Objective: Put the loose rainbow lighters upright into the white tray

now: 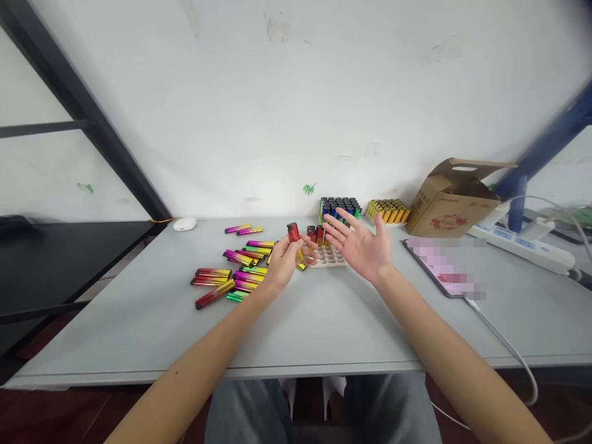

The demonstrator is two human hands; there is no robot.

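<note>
My left hand [283, 264] grips a red-and-yellow lighter [293, 232], held upright between thumb and fingers above the table. To its right, my right hand [363, 250] is open, palm up with the fingers spread, and nothing lies in it. Between and behind the hands sits a pale tray with round holes [329, 256]. A few red lighters [319, 234] stand in its back left part; my right fingers hide some of it. Left of my left hand, several loose lighters [245, 277] in purple, yellow, green and red lie in a pile.
Against the wall stand a block of dark-topped blue and green lighters [340, 203] and a tray of yellow lighters [391, 211]. An open cardboard box [451, 206], a phone [439, 268] on a white cable and a power strip [522, 246] are at right. A white case [185, 224] lies far left.
</note>
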